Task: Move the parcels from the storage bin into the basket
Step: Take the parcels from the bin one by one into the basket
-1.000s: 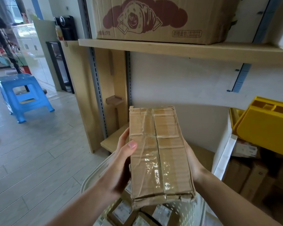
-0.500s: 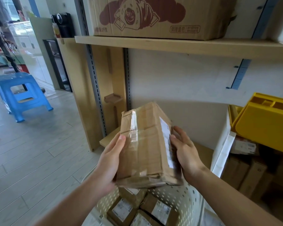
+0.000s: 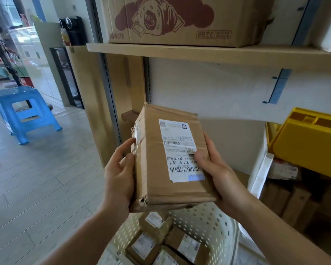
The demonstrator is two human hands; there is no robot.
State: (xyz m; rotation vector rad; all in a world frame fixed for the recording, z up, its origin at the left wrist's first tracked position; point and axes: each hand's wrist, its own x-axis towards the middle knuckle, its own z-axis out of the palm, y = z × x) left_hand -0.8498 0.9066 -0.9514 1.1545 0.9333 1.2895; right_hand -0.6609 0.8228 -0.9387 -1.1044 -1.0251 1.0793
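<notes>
A pale plank floor (image 3: 36,184) runs back to a blue plastic stool (image 3: 25,111), and a light wooden shelf board (image 3: 208,53) crosses the top of the view, carrying a large printed carton (image 3: 189,18) with a brown croissant drawing on its side. Below that shelf board a white wall panel fills the background.

Under the shelf board and in front of the wall panel, a brown cardboard parcel (image 3: 168,159) is held in the air between both hands. The left hand (image 3: 120,176) grips its left edge: the thumb lies curled against the taped side and the fingers wrap out of sight beneath. The right hand (image 3: 216,169) clamps the right edge, its thumb pressed flat on the white shipping label (image 3: 178,150), fingers curled round the far side. The parcel is an oblong box, creased and dented, its lower left corner torn, with glossy clear tape over the left end; the label bears barcodes and printed text and faces up.

Directly below the parcel stands a cream plastic basket (image 3: 204,226) with perforated walls, holding several smaller labelled parcels (image 3: 161,243). Right of the parcel, a yellow plastic storage bin (image 3: 310,146) sits tilted, with more cardboard boxes (image 3: 287,197) in shadow under it.
</notes>
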